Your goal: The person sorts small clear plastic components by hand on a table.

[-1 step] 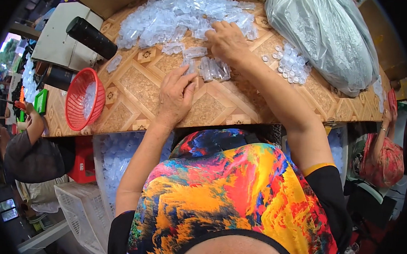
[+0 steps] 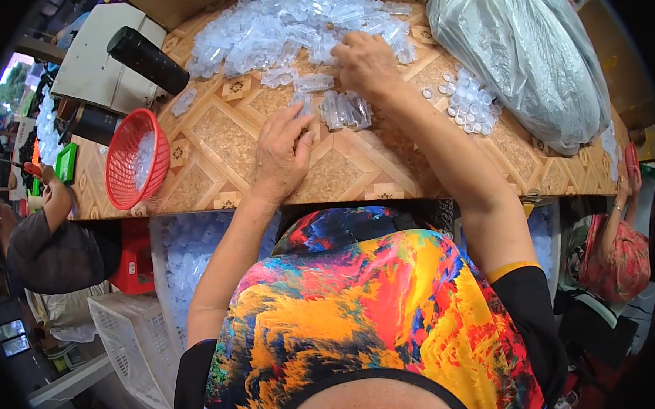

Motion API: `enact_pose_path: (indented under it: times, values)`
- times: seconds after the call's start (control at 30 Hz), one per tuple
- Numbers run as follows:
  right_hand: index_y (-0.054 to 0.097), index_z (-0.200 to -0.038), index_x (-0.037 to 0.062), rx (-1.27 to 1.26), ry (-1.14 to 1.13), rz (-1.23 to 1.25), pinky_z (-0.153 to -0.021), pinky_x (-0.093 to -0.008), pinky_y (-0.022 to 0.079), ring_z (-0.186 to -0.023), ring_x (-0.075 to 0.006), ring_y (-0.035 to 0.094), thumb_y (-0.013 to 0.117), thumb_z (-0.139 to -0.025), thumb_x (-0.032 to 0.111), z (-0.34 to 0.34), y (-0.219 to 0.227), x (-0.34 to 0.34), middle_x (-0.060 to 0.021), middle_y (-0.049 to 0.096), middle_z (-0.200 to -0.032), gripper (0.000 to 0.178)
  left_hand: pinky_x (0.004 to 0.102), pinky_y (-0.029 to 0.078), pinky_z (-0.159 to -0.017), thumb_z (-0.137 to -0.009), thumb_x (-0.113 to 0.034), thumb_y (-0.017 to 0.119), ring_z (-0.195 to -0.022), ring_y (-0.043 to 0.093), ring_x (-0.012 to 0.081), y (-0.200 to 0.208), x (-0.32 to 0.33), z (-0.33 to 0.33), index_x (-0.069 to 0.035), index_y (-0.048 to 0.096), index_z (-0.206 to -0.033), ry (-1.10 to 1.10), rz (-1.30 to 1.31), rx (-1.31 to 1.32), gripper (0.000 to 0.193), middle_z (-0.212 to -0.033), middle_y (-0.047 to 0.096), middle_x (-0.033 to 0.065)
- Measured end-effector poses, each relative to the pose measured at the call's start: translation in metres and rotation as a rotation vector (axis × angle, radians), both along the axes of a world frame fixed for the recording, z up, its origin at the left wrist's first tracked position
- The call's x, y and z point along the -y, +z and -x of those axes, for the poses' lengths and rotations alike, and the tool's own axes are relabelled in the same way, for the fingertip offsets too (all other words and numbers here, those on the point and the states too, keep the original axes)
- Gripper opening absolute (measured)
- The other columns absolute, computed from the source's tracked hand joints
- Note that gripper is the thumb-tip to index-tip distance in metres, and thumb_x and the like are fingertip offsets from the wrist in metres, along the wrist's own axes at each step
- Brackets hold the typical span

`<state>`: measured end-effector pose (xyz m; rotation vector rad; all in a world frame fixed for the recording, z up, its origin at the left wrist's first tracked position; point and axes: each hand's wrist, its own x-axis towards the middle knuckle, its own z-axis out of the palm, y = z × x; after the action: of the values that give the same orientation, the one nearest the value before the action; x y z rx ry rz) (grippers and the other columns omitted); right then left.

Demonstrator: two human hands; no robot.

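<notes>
A heap of clear plastic tubes [image 2: 277,28] covers the far middle of the table. My right hand [image 2: 368,67] is at the heap's near right edge, its fingers curled downward; whatever they hold is hidden beneath them. Below that hand, several clear tubes [image 2: 343,111] lie side by side in a short row. My left hand [image 2: 284,149] rests on the table left of this row, fingers apart, its fingertips beside a loose clear tube [image 2: 302,103]. More loose tubes [image 2: 313,83] lie between the heap and my hands.
Small round clear caps [image 2: 472,101] lie in a cluster at right, by a bulging grey plastic bag [image 2: 520,66]. At left stand a red basket [image 2: 114,175] with clear pieces inside and a black bottle [image 2: 148,60]. A person [image 2: 51,242] works at far left, another [image 2: 614,249] at far right.
My right hand has shifted very slightly and its fingers are curled more tightly. My left hand and the tubes look almost the same.
</notes>
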<state>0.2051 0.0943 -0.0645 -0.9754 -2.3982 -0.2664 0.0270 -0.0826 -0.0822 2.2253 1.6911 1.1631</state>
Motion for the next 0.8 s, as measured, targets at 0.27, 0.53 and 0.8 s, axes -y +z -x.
enact_pose_path:
  times: [0.27,0.53,0.8]
  values:
    - [0.067,-0.111,0.0009,-1.117,0.156,1.555,-0.061,-0.0208,0.047,-0.073,-0.0081,0.06,0.066,-0.095,0.01,-0.038,0.021,0.07,-0.0013,0.066,-0.09,0.018,0.0468,0.04,-0.112,-0.084,-0.01,0.074,-0.136,0.047,0.0408,0.006,0.005,-0.018,-0.001,0.048,-0.144,0.019,-0.133,0.089,0.066,-0.15,0.046,0.0231]
    - [0.064,-0.114,0.0041,-1.362,0.31,1.802,-0.06,-0.02,0.052,-0.07,-0.0074,0.063,0.063,-0.099,0.012,-0.056,-0.01,0.103,-0.0016,0.067,-0.09,0.017,0.0467,0.041,-0.111,-0.077,-0.013,0.082,-0.135,0.047,0.0416,0.017,-0.01,-0.044,-0.003,0.039,-0.15,-0.186,-0.157,0.012,0.085,-0.152,0.043,0.0222]
    - [0.066,-0.111,0.0032,-1.265,0.273,1.823,-0.061,-0.0178,0.051,-0.071,-0.0061,0.062,0.064,-0.098,0.012,-0.059,-0.015,0.111,-0.0003,0.067,-0.09,0.015,0.0429,0.048,-0.104,-0.074,-0.013,0.085,-0.127,0.055,0.0373,0.008,-0.006,-0.049,-0.004,0.045,-0.147,-0.164,0.081,0.201,0.085,-0.143,0.052,0.0215]
